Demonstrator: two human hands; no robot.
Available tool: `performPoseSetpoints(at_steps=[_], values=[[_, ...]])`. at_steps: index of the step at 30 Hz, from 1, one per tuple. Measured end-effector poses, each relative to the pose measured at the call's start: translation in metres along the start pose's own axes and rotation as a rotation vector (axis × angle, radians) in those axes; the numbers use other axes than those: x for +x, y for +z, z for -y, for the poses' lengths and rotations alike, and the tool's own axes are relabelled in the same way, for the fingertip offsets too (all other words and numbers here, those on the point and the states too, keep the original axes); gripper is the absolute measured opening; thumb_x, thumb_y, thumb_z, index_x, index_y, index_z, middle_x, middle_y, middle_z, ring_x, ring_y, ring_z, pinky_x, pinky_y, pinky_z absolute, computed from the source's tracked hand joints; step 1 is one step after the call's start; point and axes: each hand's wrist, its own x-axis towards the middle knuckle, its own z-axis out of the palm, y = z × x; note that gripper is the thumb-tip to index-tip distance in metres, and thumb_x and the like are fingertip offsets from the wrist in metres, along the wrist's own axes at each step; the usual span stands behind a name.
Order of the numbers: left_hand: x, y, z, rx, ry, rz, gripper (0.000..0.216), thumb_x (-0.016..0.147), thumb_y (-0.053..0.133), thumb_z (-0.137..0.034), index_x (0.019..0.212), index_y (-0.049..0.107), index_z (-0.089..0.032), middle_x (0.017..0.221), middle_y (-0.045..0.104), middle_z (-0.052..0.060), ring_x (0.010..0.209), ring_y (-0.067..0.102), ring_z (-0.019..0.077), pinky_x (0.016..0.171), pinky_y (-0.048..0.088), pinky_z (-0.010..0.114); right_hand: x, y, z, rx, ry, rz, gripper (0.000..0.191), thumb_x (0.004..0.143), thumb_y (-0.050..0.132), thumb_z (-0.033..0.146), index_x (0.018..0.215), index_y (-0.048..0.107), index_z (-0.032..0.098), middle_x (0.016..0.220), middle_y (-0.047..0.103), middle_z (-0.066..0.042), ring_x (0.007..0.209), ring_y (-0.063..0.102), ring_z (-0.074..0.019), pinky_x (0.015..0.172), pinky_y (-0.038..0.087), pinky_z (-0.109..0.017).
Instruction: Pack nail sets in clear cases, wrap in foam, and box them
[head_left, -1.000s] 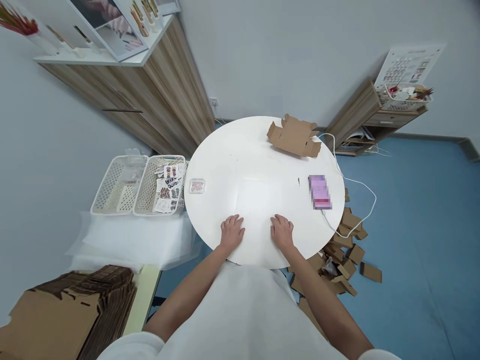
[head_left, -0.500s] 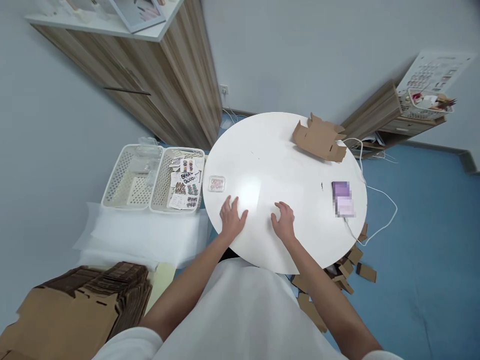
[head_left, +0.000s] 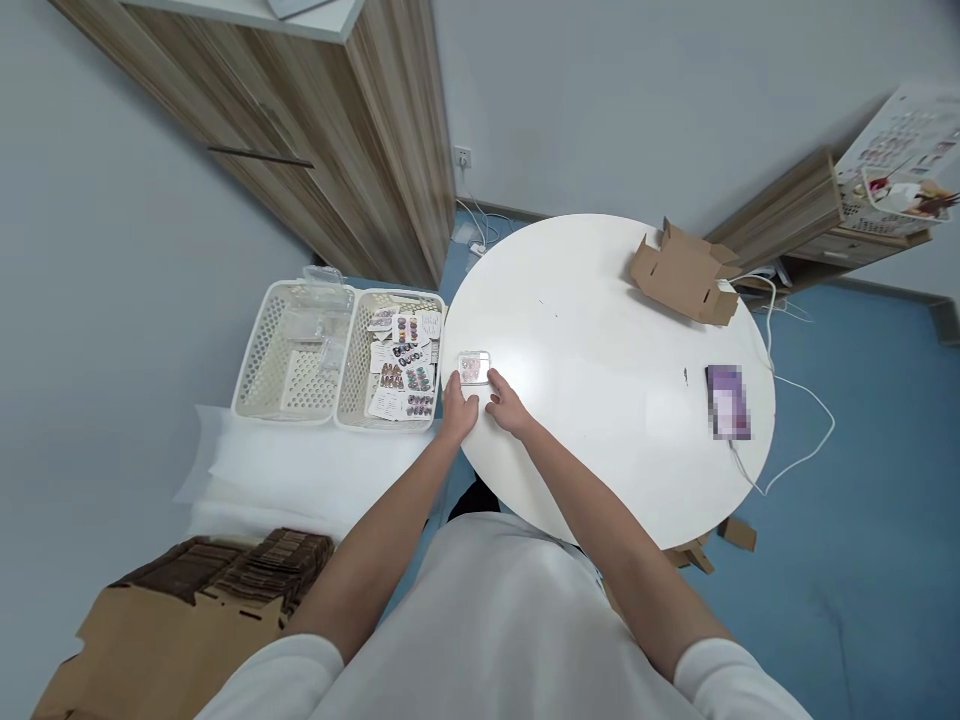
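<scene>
A small clear plastic case point(head_left: 474, 367) with pink press-on nails inside is at the left edge of the round white table point(head_left: 592, 400). My left hand point(head_left: 457, 408) is closed on the case's left near corner. On the opposite side, the fingers of my right hand point(head_left: 508, 404) grip its right near corner. I cannot tell whether the case rests on the tabletop or is slightly raised. Just left of the table, a white basket point(head_left: 352, 400) holds several cards of press-on nails point(head_left: 405, 355).
A second white basket point(head_left: 251, 350) contains clear plastic cases. An unfolded cardboard box point(head_left: 684, 275) lies at the table's back right. Near the right edge sits a blurred purple device point(head_left: 727, 402) with a white cable point(head_left: 814, 395). Flattened cardboard boxes point(head_left: 180, 640) are stacked at lower left.
Both hands have moved forward and left to the clear case, and now hold it by its sides. The view has shifted slightly to the left and down.
</scene>
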Motion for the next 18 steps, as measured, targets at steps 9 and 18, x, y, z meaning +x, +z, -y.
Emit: performPoseSetpoints(at_steps=[9,18], values=[[-0.036,0.026,-0.010,-0.105,0.190,0.091,0.063,0.069,0.045,-0.013,0.130,0.032,-0.016,0.135,0.036,0.008,0.123,0.033,0.0244,0.104,0.027,0.041,-0.050,-0.038,-0.024,-0.060,-0.097,-0.172,0.066,0.066,0.042,0.008,0.129,0.033,0.026,0.139,0.023,-0.003,0.127,0.025,-0.0161,0.102,0.030,-0.035],[-0.126,0.105,-0.043,-0.078,0.399,0.383,0.057,0.068,0.042,-0.011,0.125,0.042,-0.017,0.129,0.044,0.007,0.113,0.045,0.0218,0.098,0.036,0.039,-0.172,-0.141,-0.079,-0.310,-0.150,-0.379,0.053,0.070,0.039,0.009,0.120,0.045,0.025,0.122,0.043,-0.006,0.112,0.043,-0.0195,0.092,0.040,-0.039]])
